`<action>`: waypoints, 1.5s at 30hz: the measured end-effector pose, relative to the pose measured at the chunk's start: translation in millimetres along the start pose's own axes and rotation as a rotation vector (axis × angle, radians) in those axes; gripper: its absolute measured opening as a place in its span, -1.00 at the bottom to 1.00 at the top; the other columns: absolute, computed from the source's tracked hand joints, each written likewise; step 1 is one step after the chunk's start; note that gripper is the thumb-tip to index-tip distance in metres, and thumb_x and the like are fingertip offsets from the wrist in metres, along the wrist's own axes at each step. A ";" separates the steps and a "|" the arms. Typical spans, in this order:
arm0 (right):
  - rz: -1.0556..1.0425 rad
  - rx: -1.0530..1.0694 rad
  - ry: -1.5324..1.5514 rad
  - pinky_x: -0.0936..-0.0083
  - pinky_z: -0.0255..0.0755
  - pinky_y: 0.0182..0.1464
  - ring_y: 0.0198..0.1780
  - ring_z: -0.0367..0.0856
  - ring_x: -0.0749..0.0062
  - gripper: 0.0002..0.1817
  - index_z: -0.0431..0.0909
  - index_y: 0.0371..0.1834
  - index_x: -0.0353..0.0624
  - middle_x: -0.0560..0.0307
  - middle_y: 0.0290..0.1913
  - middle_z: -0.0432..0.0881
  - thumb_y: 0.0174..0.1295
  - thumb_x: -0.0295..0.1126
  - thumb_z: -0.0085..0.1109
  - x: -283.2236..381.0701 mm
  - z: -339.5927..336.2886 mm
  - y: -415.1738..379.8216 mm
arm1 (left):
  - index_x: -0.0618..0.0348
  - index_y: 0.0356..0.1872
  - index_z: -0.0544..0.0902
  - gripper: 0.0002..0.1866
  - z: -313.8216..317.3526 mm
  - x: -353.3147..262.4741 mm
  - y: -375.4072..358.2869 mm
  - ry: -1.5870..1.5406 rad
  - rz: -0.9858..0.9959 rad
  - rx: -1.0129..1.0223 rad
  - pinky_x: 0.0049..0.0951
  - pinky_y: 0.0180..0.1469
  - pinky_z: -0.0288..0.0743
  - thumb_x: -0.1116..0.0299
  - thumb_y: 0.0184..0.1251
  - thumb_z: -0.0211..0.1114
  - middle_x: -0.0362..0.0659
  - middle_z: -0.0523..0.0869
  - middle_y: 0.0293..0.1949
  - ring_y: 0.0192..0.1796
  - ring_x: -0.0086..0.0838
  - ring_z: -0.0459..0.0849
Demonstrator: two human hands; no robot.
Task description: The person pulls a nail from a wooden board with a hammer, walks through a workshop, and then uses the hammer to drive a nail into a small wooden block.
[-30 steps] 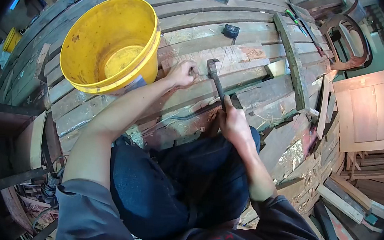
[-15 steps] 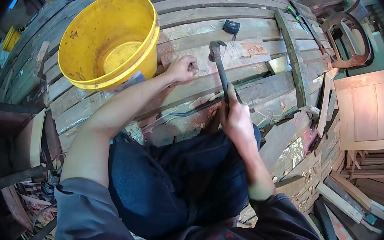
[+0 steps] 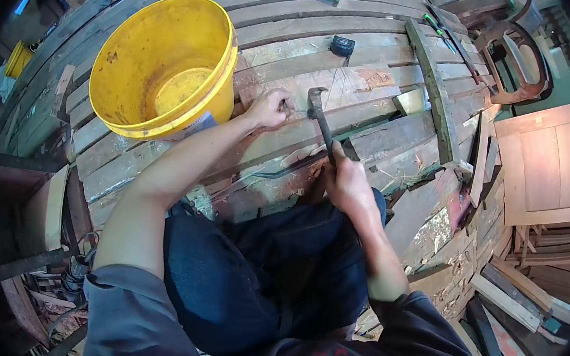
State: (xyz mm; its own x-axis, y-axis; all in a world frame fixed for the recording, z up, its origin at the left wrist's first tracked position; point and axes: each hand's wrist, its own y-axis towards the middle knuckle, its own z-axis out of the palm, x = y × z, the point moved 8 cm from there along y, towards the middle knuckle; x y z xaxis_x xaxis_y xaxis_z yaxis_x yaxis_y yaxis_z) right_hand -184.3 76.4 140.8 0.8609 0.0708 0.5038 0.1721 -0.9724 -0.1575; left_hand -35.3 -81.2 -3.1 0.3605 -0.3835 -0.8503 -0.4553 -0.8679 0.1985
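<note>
Your right hand (image 3: 347, 184) is closed around the handle of a hammer (image 3: 321, 118), whose metal head sits just beside your left hand (image 3: 269, 106). That left hand is pinched shut against a pale plank (image 3: 349, 81); whatever the fingertips hold there is too small to make out (a nail, perhaps, but it cannot be told). Both hands work on a curved deck of weathered planks, with a yellow bucket (image 3: 165, 63) standing just left of your left forearm. A label on the bucket's lower side is partly hidden by that arm, and its writing is unreadable. A small black tape measure (image 3: 342, 45) lies on the planks beyond the hammer; no brand can be read. Your dark trousers cover the lower planks.
</note>
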 end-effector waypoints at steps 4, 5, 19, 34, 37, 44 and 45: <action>0.093 -0.053 0.008 -0.10 0.47 -0.12 -0.21 0.57 -0.42 -0.44 0.25 0.32 -0.35 -0.50 -0.35 0.58 0.22 -0.47 0.04 1.9 -3.9 -4.9 | 0.21 -0.41 0.63 -0.92 1.9 -2.7 -6.6 0.065 -0.036 -0.038 -0.40 -0.32 0.43 0.50 0.04 0.34 -0.16 0.64 -0.45 -0.38 -0.47 0.56; 0.147 -0.057 -0.001 -0.08 0.47 -0.11 -0.19 0.56 -0.41 -0.45 0.28 0.31 -0.34 -0.51 -0.33 0.57 0.23 -0.46 0.06 0.1 -4.4 -3.3 | 0.21 -0.42 0.63 -0.92 1.1 -5.1 -7.6 0.076 -0.039 -0.032 -0.40 -0.32 0.44 0.49 0.04 0.34 -0.16 0.64 -0.46 -0.39 -0.47 0.56; 0.164 -0.202 0.249 -0.10 0.48 -0.26 -0.35 0.59 -0.35 -0.43 0.26 0.29 -0.35 -0.46 -0.43 0.57 0.19 -0.44 0.08 -42.6 29.3 -62.5 | 0.21 -0.24 0.67 -0.82 -51.9 -30.9 -3.0 0.027 -0.215 -0.068 -0.48 -0.24 0.45 0.30 0.28 0.35 -0.19 0.69 -0.41 -0.30 -0.59 0.59; 0.195 -0.234 -0.031 0.10 0.57 -0.35 -0.37 0.67 -0.10 -0.56 0.41 -0.06 -0.29 -0.27 -0.21 0.58 0.05 -0.29 0.26 -62.4 77.6 -75.5 | 0.19 -0.21 0.58 -0.87 -68.4 -383.1 -14.4 -0.412 -0.044 0.145 -0.67 -0.25 0.25 0.36 0.36 0.27 -0.40 0.53 -0.38 -0.31 -0.76 0.40; 0.200 -0.260 -0.023 0.10 0.57 -0.35 -0.35 0.67 -0.11 -0.59 0.43 -0.11 -0.29 -0.26 -0.21 0.58 0.06 -0.26 0.26 -48.9 51.7 -83.6 | 0.21 -0.20 0.58 -0.87 -69.7 -413.6 -33.0 -0.388 -0.138 0.111 -0.65 -0.25 0.26 0.38 0.35 0.27 -0.38 0.55 -0.36 -0.29 -0.77 0.42; -0.097 -0.578 0.835 0.44 0.51 -0.36 -0.40 0.67 0.36 -0.80 0.54 -0.16 -0.33 -0.01 -0.41 0.65 0.19 -0.49 0.24 -9.1 -89.1 -80.9 | 0.19 -0.25 0.58 -0.91 -56.2 -432.5 -61.1 -0.206 -0.066 0.036 -0.72 -0.48 0.09 0.42 0.33 0.29 -0.47 0.42 -0.57 -0.53 -0.85 0.27; -0.199 -0.567 0.927 0.60 0.47 -0.38 -0.45 0.60 0.57 -0.85 0.54 -0.13 -0.31 0.13 -0.47 0.62 0.29 -0.50 0.17 -2.2 -106.2 -81.0 | 0.19 -0.25 0.58 -0.91 -54.2 -433.3 -62.5 -0.188 -0.057 0.027 -0.71 -0.49 0.07 0.42 0.33 0.30 -0.47 0.40 -0.58 -0.54 -0.85 0.25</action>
State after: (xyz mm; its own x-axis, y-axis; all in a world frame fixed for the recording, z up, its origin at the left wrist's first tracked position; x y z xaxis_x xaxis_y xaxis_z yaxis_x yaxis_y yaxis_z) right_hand -250.9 131.4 242.6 0.1083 0.2739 0.9556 -0.1805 -0.9399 0.2898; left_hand -118.9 122.1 379.4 0.2292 -0.2662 -0.9363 -0.4614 -0.8766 0.1364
